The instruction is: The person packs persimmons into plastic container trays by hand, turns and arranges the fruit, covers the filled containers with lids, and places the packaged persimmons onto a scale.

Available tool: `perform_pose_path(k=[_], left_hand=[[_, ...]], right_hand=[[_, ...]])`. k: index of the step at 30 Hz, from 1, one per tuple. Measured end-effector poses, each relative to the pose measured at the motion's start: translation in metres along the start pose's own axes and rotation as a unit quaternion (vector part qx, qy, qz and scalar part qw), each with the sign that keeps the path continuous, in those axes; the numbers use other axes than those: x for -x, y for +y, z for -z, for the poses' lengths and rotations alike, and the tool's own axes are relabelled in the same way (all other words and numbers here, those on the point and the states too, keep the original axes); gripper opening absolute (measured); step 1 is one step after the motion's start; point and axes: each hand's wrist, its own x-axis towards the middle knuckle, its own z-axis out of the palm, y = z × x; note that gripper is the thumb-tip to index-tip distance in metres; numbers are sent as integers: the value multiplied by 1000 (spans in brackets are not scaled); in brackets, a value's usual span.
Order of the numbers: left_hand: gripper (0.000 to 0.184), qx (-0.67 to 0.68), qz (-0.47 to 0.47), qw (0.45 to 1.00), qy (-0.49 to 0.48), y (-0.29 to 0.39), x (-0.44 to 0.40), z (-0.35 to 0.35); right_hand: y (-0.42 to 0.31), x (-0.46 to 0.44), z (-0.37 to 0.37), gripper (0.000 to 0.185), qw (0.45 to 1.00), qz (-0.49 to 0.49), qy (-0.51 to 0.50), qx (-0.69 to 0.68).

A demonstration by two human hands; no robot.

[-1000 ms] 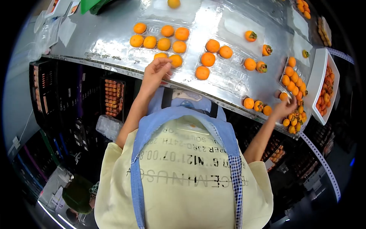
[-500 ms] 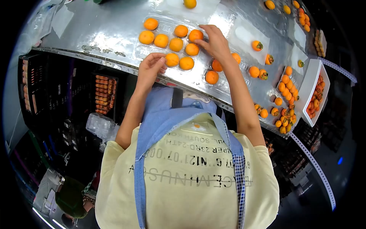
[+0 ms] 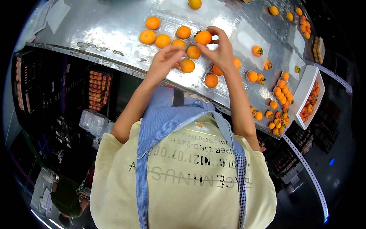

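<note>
A clear plastic tray (image 3: 166,28) of orange persimmons lies on the metal table. My right hand (image 3: 223,49) pinches one persimmon (image 3: 203,37) at the tray's right side, its dark leafy cap partly showing. My left hand (image 3: 164,64) hovers over the tray's near edge, fingers loosely bent and apart, with no fruit visible between them. It partly covers one persimmon (image 3: 178,44) and hides the compartment below it. Beside the hand sits another persimmon (image 3: 187,66). More persimmons (image 3: 147,37) fill compartments on the left.
A second clear tray holding a few persimmons (image 3: 211,80) lies to the right. Loose persimmons (image 3: 257,51) and a pile (image 3: 281,121) sit farther right, by a white box (image 3: 302,100) of fruit. Dark crates stand below the table's edge; a person (image 3: 68,196) is at lower left.
My right hand has lifted and turned the persimmon at the tray's right side. My left hand has moved right, over the spot where it touched a persimmon, which no longer shows.
</note>
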Motion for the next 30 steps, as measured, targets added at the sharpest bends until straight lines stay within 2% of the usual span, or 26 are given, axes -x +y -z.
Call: perform_pose_path(k=[2, 3, 5, 7, 10, 11, 14, 18, 21, 26, 30], left_hand=[[39, 55, 13, 998, -38, 17, 2, -17], [42, 127, 5, 989, -77, 17, 1, -22], [48, 267, -11, 951, -155, 18, -1, -31], [50, 230, -28, 958, -168, 24, 3, -38], [53, 200, -44, 963, -173, 26, 8, -43], [54, 183, -49, 969, -161, 28, 12, -46], [53, 184, -67, 969, -151, 31, 17, -50], [51, 182, -92, 967, -153, 29, 20, -47], [50, 179, -89, 968, -149, 28, 22, -46], [50, 223, -25, 957, -185, 23, 22, -39], [50, 216, -15, 960, -177, 23, 24, -43]], right_hand=[[-22, 11, 4, 56, 987, 0, 58, -150], [-31, 17, 5, 59, 977, 23, 71, -198], [-45, 28, 7, 59, 974, 59, 75, -207], [-52, 37, 9, 64, 970, 87, 82, -213], [-68, 43, 15, 63, 951, 46, 81, -294], [-65, 47, 16, 56, 962, 32, 70, -263], [-74, 49, 14, 42, 950, 59, 91, -291], [-78, 54, 15, 31, 934, 21, 79, -349], [-78, 54, 16, 25, 931, 7, 75, -357], [-80, 53, 19, 23, 913, -70, 75, -394], [-78, 57, 18, 21, 917, -70, 86, -384]])
